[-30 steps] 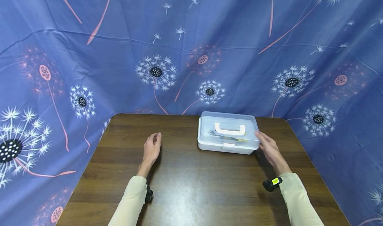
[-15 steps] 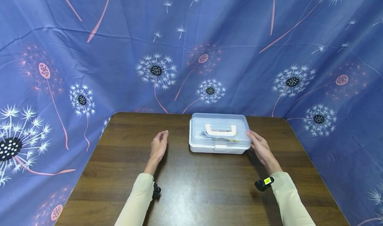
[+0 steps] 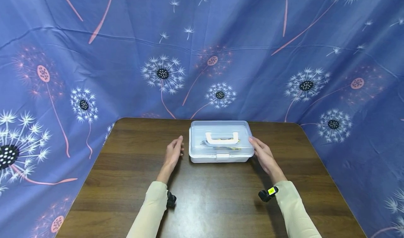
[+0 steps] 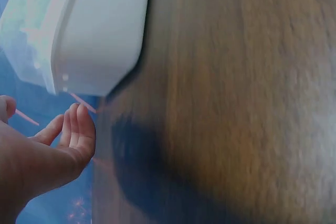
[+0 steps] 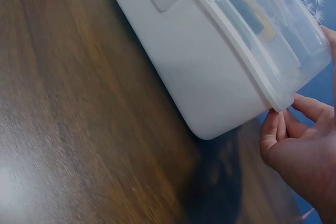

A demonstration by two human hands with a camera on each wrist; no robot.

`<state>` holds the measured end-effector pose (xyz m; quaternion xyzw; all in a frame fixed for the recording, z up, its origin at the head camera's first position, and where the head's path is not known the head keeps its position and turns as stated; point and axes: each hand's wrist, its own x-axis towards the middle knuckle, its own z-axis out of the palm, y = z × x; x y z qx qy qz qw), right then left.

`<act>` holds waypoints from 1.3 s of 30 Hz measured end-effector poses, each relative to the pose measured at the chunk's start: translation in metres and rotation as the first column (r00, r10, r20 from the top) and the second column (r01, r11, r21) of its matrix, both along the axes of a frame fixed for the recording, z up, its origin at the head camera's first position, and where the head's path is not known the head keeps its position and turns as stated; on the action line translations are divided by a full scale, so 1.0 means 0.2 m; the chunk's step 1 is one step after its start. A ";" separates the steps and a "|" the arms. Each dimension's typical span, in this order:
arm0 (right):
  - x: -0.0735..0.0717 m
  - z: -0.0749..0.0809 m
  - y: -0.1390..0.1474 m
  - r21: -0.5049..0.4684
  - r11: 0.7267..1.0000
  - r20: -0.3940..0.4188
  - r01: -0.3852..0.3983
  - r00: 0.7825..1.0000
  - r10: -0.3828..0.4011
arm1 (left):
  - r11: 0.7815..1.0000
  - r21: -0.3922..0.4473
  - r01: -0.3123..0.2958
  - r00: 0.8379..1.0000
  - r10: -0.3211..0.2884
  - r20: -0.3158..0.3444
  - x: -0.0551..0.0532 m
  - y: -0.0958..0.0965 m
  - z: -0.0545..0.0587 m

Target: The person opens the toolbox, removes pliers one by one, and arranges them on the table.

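A clear-lidded plastic box with a white handle and a front latch sits on the table, its lid down. Some thin items with yellow parts show blurrily through the lid. My right hand touches the box's right end; in the right wrist view its fingertips meet the rim, with the thumb higher against the lid. Off the left end, my left hand is held with loosely bent fingers. A small gap separates it from the box wall in the left wrist view.
The brown wooden table reaches back to a blue curtain printed with dandelions, close behind the box. Each wrist carries a small black camera, the right one with a yellow label.
The box has slid left along the table with my right hand at its right end. My left hand has moved right, closer to the box's left end.
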<state>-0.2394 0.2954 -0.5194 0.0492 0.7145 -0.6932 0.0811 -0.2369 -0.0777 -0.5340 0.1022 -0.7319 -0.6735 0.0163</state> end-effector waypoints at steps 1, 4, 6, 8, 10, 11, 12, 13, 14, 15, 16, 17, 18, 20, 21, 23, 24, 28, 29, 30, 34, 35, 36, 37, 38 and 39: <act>0.00 0.00 -0.01 -0.003 1.000 0.002 -0.002 1.000 0.002 | 1.000 0.008 -0.003 1.000 0.003 -0.002 0.00 0.01 0.00; 0.00 -0.01 -0.05 -0.008 1.000 0.000 -0.005 1.000 0.005 | 0.999 0.035 -0.004 1.000 0.005 -0.010 0.00 0.02 0.01; 0.01 -0.01 -0.07 -0.015 1.000 -0.001 -0.006 1.000 0.006 | 0.999 0.039 -0.002 1.000 0.002 -0.007 -0.01 0.02 0.02; 0.01 0.00 -0.09 -0.012 1.000 -0.008 -0.008 1.000 0.008 | 1.000 0.031 0.002 1.000 -0.002 -0.001 -0.01 0.03 0.02; 0.01 0.00 -0.11 -0.001 1.000 -0.010 -0.011 1.000 0.011 | 1.000 0.023 0.001 1.000 -0.002 0.006 -0.01 0.03 0.03; 0.01 -0.01 -0.12 0.001 1.000 -0.014 -0.010 1.000 0.010 | 1.000 0.018 0.002 1.000 -0.003 0.011 -0.01 0.04 0.04; 0.02 -0.01 -0.12 0.007 1.000 -0.016 -0.008 1.000 0.008 | 1.000 0.010 0.000 1.000 -0.001 0.016 -0.01 0.04 0.05; 0.02 -0.01 -0.13 0.012 1.000 -0.019 -0.006 1.000 0.006 | 1.000 0.009 -0.004 1.000 0.004 0.022 -0.01 0.04 0.05; 0.02 -0.01 -0.14 0.016 1.000 -0.021 -0.002 1.000 0.003 | 1.000 0.010 -0.006 1.000 0.006 0.027 -0.01 0.04 0.05; 0.03 -0.01 -0.15 0.020 1.000 -0.021 0.001 1.000 -0.001 | 1.000 0.008 -0.008 0.999 0.007 0.033 -0.01 0.04 0.06; 0.03 -0.01 -0.16 0.020 1.000 -0.022 0.007 1.000 -0.007 | 1.000 0.004 -0.009 0.999 0.009 0.038 -0.01 0.03 0.06; 0.03 -0.01 -0.16 0.019 1.000 -0.024 0.015 1.000 -0.015 | 1.000 0.006 -0.010 0.999 0.010 0.044 -0.01 0.03 0.06; 0.04 -0.01 -0.17 0.025 0.999 -0.024 0.020 1.000 -0.020 | 1.000 0.004 -0.011 0.999 0.011 0.048 -0.01 0.03 0.07; 0.04 0.00 -0.18 0.033 0.999 -0.028 0.029 0.999 -0.028 | 1.000 0.008 -0.011 0.999 0.010 0.046 -0.01 0.03 0.07; 0.05 0.00 -0.19 0.034 0.999 -0.029 0.034 0.999 -0.033 | 1.000 0.015 -0.012 0.999 0.011 0.043 -0.01 0.03 0.07; 0.06 0.00 -0.19 0.042 0.998 -0.030 0.041 0.999 -0.040 | 0.999 0.030 -0.014 0.999 0.013 0.034 -0.01 0.03 0.07; 0.06 0.00 -0.20 0.045 0.998 -0.030 0.042 0.999 -0.041 | 0.999 0.040 -0.014 0.999 0.013 0.030 0.00 0.03 0.07; 0.09 0.00 -0.20 0.047 0.997 -0.031 0.054 0.998 -0.053 | 0.995 0.095 -0.021 0.999 0.018 0.030 0.01 0.03 0.06; 0.09 0.00 -0.20 0.043 0.997 -0.033 0.064 0.997 -0.062 | 0.994 0.110 -0.026 0.999 0.022 0.033 0.02 0.03 0.06; 0.10 0.00 -0.21 0.039 0.997 -0.035 0.071 0.997 -0.069 | 0.992 0.122 -0.031 0.999 0.027 0.035 0.02 0.03 0.06; 0.13 -0.01 -0.22 0.004 0.993 -0.031 0.118 0.993 -0.118 | 0.985 0.164 -0.054 0.998 0.047 0.044 0.04 0.03 0.05; 0.14 -0.01 -0.23 -0.006 0.992 -0.029 0.126 0.992 -0.126 | 0.983 0.172 -0.058 0.998 0.051 0.045 0.04 0.04 0.05; 0.15 -0.02 -0.23 -0.016 0.991 -0.027 0.130 0.991 -0.130 | 0.982 0.179 -0.061 0.998 0.054 0.045 0.04 0.04 0.05; 0.16 -0.02 -0.23 -0.026 0.991 -0.025 0.135 0.990 -0.135 | 0.980 0.189 -0.063 0.997 0.056 0.045 0.05 0.04 0.05; 0.17 -0.03 -0.23 -0.036 0.990 -0.024 0.135 0.990 -0.136 | 0.979 0.195 -0.064 0.997 0.057 0.044 0.06 0.04 0.05; 0.18 -0.03 -0.23 -0.038 0.990 -0.022 0.133 0.991 -0.134 | 0.978 0.200 -0.065 0.997 0.058 0.043 0.06 0.04 0.05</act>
